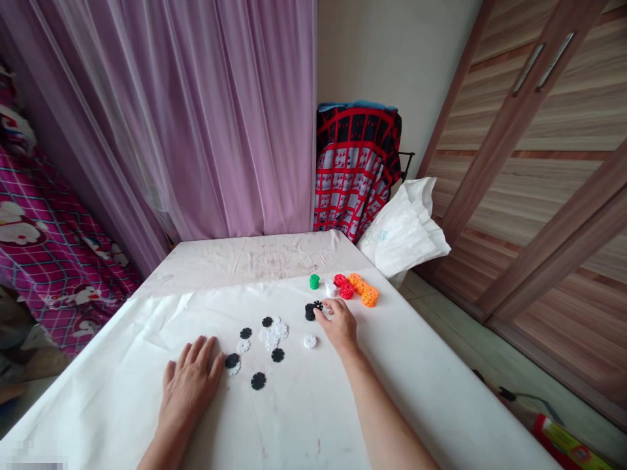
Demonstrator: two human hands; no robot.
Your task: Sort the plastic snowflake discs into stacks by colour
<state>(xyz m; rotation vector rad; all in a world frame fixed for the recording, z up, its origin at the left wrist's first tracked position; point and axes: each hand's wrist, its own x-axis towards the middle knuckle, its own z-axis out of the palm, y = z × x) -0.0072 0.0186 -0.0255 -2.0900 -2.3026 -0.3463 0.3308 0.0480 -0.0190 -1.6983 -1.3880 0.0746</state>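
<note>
My left hand lies flat on the white-covered table, fingers stretched out, beside a black notched disc that overlaps a white one. With thumb and fingertips, my right hand pinches a black notched disc at a small stack of black discs. Whether the pinched disc touches the stack I cannot tell. Between my hands are a loose heap of white notched discs and several scattered black discs. A white stack sits just left of my right wrist.
Beyond my right hand stand a green stack, a white stack, red stacks and orange stacks. A white plastic bag rises past the table's far right edge. A wooden wardrobe is to the right.
</note>
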